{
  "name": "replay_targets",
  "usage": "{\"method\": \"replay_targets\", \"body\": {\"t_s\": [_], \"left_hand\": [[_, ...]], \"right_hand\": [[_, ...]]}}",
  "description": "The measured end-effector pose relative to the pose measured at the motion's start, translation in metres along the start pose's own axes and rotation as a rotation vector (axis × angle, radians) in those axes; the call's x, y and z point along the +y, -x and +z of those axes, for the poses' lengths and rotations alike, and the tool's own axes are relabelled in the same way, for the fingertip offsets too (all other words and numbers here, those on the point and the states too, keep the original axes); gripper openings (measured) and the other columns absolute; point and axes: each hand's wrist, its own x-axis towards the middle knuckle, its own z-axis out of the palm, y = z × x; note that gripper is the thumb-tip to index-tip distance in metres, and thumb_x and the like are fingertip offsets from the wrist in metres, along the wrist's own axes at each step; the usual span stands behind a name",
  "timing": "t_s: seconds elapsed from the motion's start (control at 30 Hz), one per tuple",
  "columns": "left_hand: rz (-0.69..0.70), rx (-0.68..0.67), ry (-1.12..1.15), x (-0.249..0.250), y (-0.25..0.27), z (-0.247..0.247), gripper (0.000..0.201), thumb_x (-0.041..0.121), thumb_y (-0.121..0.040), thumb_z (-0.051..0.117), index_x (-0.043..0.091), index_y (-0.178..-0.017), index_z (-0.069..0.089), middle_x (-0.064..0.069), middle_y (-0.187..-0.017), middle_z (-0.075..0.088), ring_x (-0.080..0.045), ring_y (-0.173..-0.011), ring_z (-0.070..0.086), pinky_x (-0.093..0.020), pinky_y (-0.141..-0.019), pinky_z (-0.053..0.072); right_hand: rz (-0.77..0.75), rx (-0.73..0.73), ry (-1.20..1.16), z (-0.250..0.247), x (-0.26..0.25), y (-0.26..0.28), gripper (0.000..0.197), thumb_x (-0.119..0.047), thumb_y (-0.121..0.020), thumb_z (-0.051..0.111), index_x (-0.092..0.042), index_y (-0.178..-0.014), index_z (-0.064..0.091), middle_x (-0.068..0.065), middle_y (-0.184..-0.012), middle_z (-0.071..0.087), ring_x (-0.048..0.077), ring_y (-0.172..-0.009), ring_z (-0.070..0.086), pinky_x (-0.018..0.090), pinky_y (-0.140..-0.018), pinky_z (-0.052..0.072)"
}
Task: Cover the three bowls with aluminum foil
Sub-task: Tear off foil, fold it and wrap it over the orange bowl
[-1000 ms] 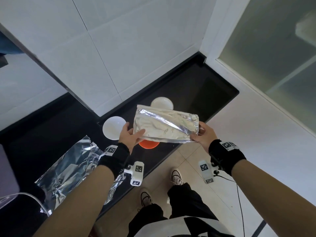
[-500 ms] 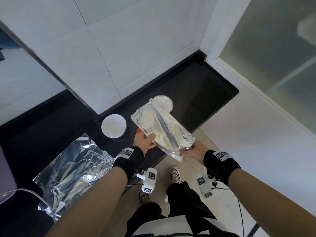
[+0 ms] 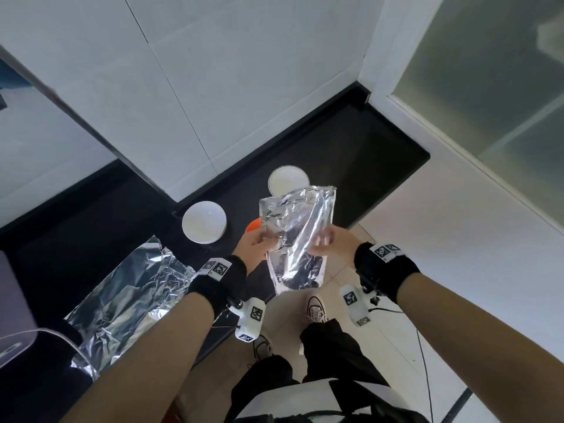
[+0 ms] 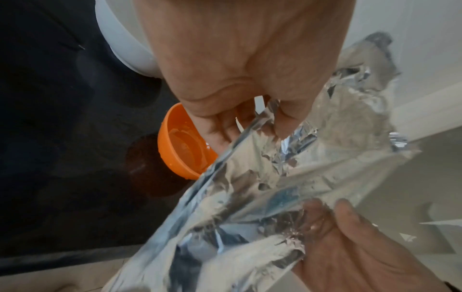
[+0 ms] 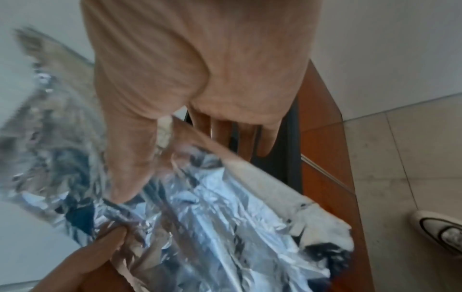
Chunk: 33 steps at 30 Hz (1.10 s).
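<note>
the person stands at the black counter (image 3: 351, 166) holding a crinkled foil sheet (image 3: 297, 239) up in the air, above the counter's edge and partly over the floor, turned so its long side runs away from them. the left hand (image 3: 254, 247) pinches the sheet's left edge about halfway along, thumb on top and fingers curled under, and the right hand (image 3: 332, 244) pinches the opposite edge, thumb pressed onto the foil with fingers behind it. 3 bowls wait uncovered on the counter: an orange bowl (image 4: 186, 146) almost directly under the sheet, a near white bowl (image 3: 204, 221) to its left, and a far white bowl (image 3: 288, 181) behind the foil's top edge. a second, larger piece, the spare foil (image 3: 128, 297), lies wrinkled flat on the counter to the left. to my eye the sheet looks feather-light and thin, holding whatever crease it is given, so it should tear or crumple if tugged hard. i'd take it by 2 opposite edges, as now, keep it gently taut, lower it centred on the orange bowl, then fold the overhang down around the rim. none of the 3 looks covered yet, so the job seems barely begun.
</note>
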Motion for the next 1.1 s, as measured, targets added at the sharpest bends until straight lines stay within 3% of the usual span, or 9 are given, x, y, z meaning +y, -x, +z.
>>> {"method": "replay_targets", "body": {"t_s": [0.07, 0.13, 0.33, 0.47, 0.57, 0.7, 0.8, 0.93, 1.1], "left_hand": [[0.014, -0.020, 0.019, -0.001, 0.001, 0.001, 0.009, 0.006, -0.094, 0.059, 0.007, -0.099, 0.067, 0.010, -0.085, 0.056, -0.006, -0.077, 0.056, -0.023, -0.078, 0.049], [0.024, -0.036, 0.016, -0.003, 0.001, 0.000, 0.012, 0.008, -0.095, 0.059, 0.008, -0.104, 0.068, 0.014, -0.092, 0.059, -0.010, -0.086, 0.059, -0.029, -0.088, 0.049], [0.024, 0.047, 0.034, -0.017, 0.002, -0.015, 0.013, 0.007, -0.096, 0.058, 0.012, -0.103, 0.068, 0.005, -0.082, 0.065, 0.002, -0.070, 0.061, -0.018, -0.069, 0.050], [-0.048, 0.103, 0.093, -0.024, 0.004, -0.022, 0.012, 0.015, -0.094, 0.062, 0.013, -0.103, 0.070, -0.003, -0.094, 0.072, -0.015, -0.085, 0.068, -0.028, -0.075, 0.058], [-0.080, 0.117, 0.077, -0.028, 0.005, -0.023, 0.009, 0.018, -0.091, 0.066, 0.012, -0.096, 0.073, 0.005, -0.086, 0.074, -0.008, -0.078, 0.069, -0.023, -0.070, 0.057], [-0.069, 0.223, 0.108, -0.031, 0.000, -0.029, 0.008, 0.021, -0.090, 0.069, 0.015, -0.090, 0.075, -0.006, -0.091, 0.075, -0.018, -0.083, 0.068, -0.038, -0.082, 0.058], [-0.047, 0.279, 0.073, -0.029, -0.005, -0.031, 0.009, 0.019, -0.091, 0.068, 0.014, -0.084, 0.073, -0.006, -0.081, 0.073, -0.015, -0.072, 0.065, -0.037, -0.074, 0.055], [-0.030, 0.256, 0.139, -0.024, -0.008, -0.030, 0.016, 0.008, -0.092, 0.064, 0.010, -0.106, 0.069, 0.005, -0.081, 0.074, -0.003, -0.070, 0.068, -0.019, -0.068, 0.054], [-0.084, 0.277, 0.242, -0.023, -0.009, -0.028, 0.018, 0.000, -0.091, 0.062, 0.011, -0.104, 0.067, 0.006, -0.070, 0.072, -0.007, -0.065, 0.066, -0.024, -0.065, 0.056]], "right_hand": [[0.028, 0.013, -0.004, 0.006, 0.001, -0.002, 0.032, -0.040, -0.066, 0.084, -0.020, -0.067, 0.059, -0.005, -0.073, 0.054, 0.013, -0.071, 0.054, 0.030, -0.084, 0.045], [0.052, 0.041, 0.000, 0.009, 0.005, -0.006, 0.041, -0.038, -0.070, 0.082, -0.014, -0.061, 0.050, 0.003, -0.061, 0.046, 0.015, -0.056, 0.045, 0.029, -0.070, 0.046], [0.083, 0.021, -0.171, 0.012, 0.011, -0.017, 0.021, -0.019, -0.083, 0.074, -0.002, -0.077, 0.065, 0.002, -0.065, 0.051, 0.015, -0.063, 0.051, 0.033, -0.076, 0.053], [0.098, 0.029, -0.246, 0.016, 0.009, -0.030, 0.043, -0.023, -0.084, 0.074, 0.017, -0.093, 0.062, 0.002, -0.062, 0.058, 0.016, -0.062, 0.058, 0.036, -0.079, 0.055], [0.090, 0.003, -0.282, 0.019, 0.003, -0.039, 0.040, -0.027, -0.084, 0.073, 0.012, -0.082, 0.063, 0.011, -0.071, 0.061, 0.022, -0.069, 0.062, 0.040, -0.081, 0.058], [0.059, -0.043, -0.348, 0.019, -0.007, -0.048, 0.032, -0.025, -0.088, 0.068, -0.002, -0.066, 0.061, 0.006, -0.066, 0.061, 0.017, -0.065, 0.063, 0.033, -0.073, 0.058], [0.038, -0.084, -0.381, 0.016, -0.014, -0.055, 0.018, -0.010, -0.091, 0.063, -0.004, -0.073, 0.064, 0.003, -0.064, 0.060, 0.012, -0.060, 0.059, 0.024, -0.061, 0.055], [0.059, -0.104, -0.443, 0.007, -0.017, -0.067, 0.009, 0.003, -0.089, 0.061, -0.002, -0.084, 0.066, 0.001, -0.062, 0.066, 0.013, -0.057, 0.061, 0.025, -0.059, 0.057], [0.046, -0.220, -0.440, -0.004, -0.019, -0.077, 0.016, 0.006, -0.091, 0.056, -0.004, -0.097, 0.067, 0.002, -0.074, 0.073, 0.014, -0.064, 0.069, 0.025, -0.060, 0.057]]}}
